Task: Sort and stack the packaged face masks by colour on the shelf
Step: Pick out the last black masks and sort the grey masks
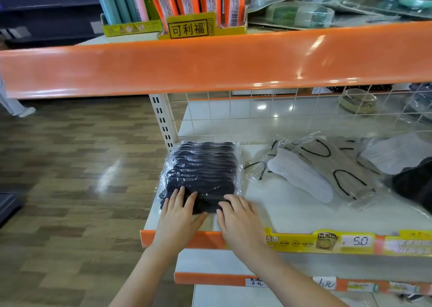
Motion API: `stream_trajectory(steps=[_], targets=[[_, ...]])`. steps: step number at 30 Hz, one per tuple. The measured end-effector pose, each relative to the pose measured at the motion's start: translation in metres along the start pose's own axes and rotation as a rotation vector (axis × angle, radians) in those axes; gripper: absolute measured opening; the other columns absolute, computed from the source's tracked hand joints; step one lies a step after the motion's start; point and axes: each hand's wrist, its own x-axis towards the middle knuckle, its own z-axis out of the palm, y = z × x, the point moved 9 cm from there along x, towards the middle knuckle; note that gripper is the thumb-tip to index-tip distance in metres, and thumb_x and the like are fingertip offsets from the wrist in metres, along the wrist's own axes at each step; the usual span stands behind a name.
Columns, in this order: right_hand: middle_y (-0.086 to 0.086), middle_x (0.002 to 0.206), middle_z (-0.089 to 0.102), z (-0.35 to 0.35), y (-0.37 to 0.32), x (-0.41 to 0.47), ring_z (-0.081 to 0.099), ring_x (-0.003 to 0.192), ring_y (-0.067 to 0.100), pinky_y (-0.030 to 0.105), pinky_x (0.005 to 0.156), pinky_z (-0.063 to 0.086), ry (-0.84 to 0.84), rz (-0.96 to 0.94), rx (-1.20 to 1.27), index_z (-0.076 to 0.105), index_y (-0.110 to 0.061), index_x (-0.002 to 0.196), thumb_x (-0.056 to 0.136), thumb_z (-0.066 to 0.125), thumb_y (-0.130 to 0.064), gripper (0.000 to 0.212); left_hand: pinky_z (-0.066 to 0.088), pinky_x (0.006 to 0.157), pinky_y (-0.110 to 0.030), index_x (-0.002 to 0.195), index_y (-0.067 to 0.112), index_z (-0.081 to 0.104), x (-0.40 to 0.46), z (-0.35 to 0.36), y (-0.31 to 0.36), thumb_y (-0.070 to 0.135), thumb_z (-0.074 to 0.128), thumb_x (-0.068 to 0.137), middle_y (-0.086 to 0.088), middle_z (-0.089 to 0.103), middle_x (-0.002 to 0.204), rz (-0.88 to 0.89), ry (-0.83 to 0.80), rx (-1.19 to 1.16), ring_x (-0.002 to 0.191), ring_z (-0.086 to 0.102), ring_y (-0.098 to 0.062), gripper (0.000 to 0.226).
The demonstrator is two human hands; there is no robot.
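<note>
Single head-worn view: we look forward and steeply down onto the white shelf (280, 210) from just in front of its orange edge — close, within arm's reach. The upper shelf's orange lip crosses above it; wood-pattern floor lies left of it.

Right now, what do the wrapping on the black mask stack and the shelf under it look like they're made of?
The wrapping on the black mask stack looks like thin clear plastic film: it crinkles and catches white glints. The shelf seems to be cream painted metal, smooth and semi-gloss, though that stays a guess. Both the left hand and right hand rest flat on the stack's near edge.
</note>
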Motion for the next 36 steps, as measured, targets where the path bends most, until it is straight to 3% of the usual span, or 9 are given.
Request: stream_trajectory(steps=[3, 6, 10, 14, 19, 21, 24, 32, 36], targets=[[-0.002, 0.104, 0.065, 0.001, 0.001, 0.0, 0.062, 0.098, 0.017, 0.032, 0.08, 0.053, 0.005, 0.004, 0.004, 0.072, -0.02, 0.093, 0.091, 0.034, -0.031, 0.04, 0.047, 0.092, -0.052, 0.121, 0.015, 0.063, 0.0, -0.007, 0.008, 0.042, 0.069, 0.079, -0.018, 0.059, 0.129, 0.041, 0.076, 0.009, 0.12, 0.055, -0.038, 0.05], [-0.002, 0.103, 0.065, 0.0, 0.0, 0.0, 0.062, 0.097, 0.017, 0.031, 0.08, 0.052, -0.011, -0.005, 0.032, 0.072, -0.02, 0.091, 0.09, 0.037, -0.029, 0.037, 0.054, 0.079, -0.05, 0.107, 0.014, 0.069, -0.002, -0.012, 0.022, 0.011, 0.086, 0.053, -0.014, 0.066, 0.118, 0.072, 0.113, 0.021, 0.107, 0.064, -0.036, 0.057], [-0.001, 0.104, 0.066, 0.001, 0.006, 0.003, 0.064, 0.097, 0.017, 0.03, 0.082, 0.054, -0.012, -0.009, 0.079, 0.073, -0.019, 0.092, 0.079, 0.064, -0.023, 0.016, 0.055, 0.074, -0.042, 0.097, 0.015, 0.07, -0.004, -0.018, 0.049, 0.011, 0.07, 0.064, -0.01, 0.069, 0.109, 0.101, 0.167, 0.018, 0.1, 0.067, -0.031, 0.033], [-0.004, 0.102, 0.067, -0.014, 0.022, 0.005, 0.064, 0.094, 0.016, 0.029, 0.08, 0.055, -0.021, 0.033, 0.139, 0.072, -0.022, 0.096, 0.079, 0.044, -0.023, 0.032, 0.056, 0.069, -0.04, 0.095, 0.016, 0.07, -0.003, -0.026, 0.08, 0.025, 0.037, 0.077, -0.004, 0.07, 0.105, 0.097, 0.154, -0.037, 0.096, 0.067, -0.026, 0.039], [0.0, 0.096, 0.066, -0.042, 0.065, 0.002, 0.064, 0.088, 0.021, 0.034, 0.073, 0.056, 0.013, 0.063, 0.096, 0.071, -0.016, 0.091, 0.08, 0.042, -0.022, 0.032, 0.056, 0.065, -0.039, 0.091, 0.015, 0.071, 0.004, -0.032, 0.124, 0.022, 0.036, 0.08, -0.002, 0.071, 0.096, 0.123, 0.194, -0.1, 0.089, 0.068, -0.025, 0.038], [0.002, 0.099, 0.067, -0.053, 0.09, -0.002, 0.065, 0.09, 0.023, 0.034, 0.072, 0.056, 0.046, 0.068, 0.054, 0.072, -0.015, 0.089, 0.074, 0.06, -0.017, 0.02, 0.055, 0.064, -0.039, 0.091, 0.014, 0.071, 0.008, -0.031, 0.144, 0.014, 0.044, 0.077, -0.002, 0.071, 0.095, 0.157, 0.217, -0.116, 0.087, 0.068, -0.026, 0.031], [0.003, 0.097, 0.067, -0.063, 0.133, -0.009, 0.066, 0.086, 0.025, 0.035, 0.068, 0.056, 0.038, 0.122, 0.05, 0.072, -0.014, 0.086, 0.057, 0.081, -0.01, 0.031, 0.055, 0.062, -0.037, 0.09, 0.015, 0.07, 0.016, -0.027, 0.181, 0.007, 0.058, 0.067, -0.001, 0.07, 0.092, 0.196, 0.208, -0.167, 0.082, 0.067, -0.026, 0.028], [0.002, 0.089, 0.065, -0.104, 0.237, -0.036, 0.065, 0.077, 0.028, 0.035, 0.061, 0.055, 0.081, 0.225, -0.033, 0.071, -0.016, 0.086, 0.066, 0.074, -0.01, 0.021, 0.052, 0.054, -0.032, 0.086, 0.019, 0.07, 0.031, -0.018, 0.287, 0.019, 0.041, 0.071, 0.002, 0.068, 0.087, 0.302, 0.182, -0.206, 0.081, 0.066, -0.023, 0.032], [0.004, 0.081, 0.063, -0.126, 0.285, -0.048, 0.063, 0.073, 0.03, 0.036, 0.057, 0.053, 0.104, 0.245, -0.064, 0.068, -0.015, 0.084, 0.059, 0.08, -0.005, 0.029, 0.051, 0.054, -0.029, 0.083, 0.021, 0.07, 0.034, -0.01, 0.338, 0.021, 0.037, 0.068, 0.005, 0.068, 0.085, 0.341, 0.168, -0.224, 0.08, 0.066, -0.02, 0.036]])
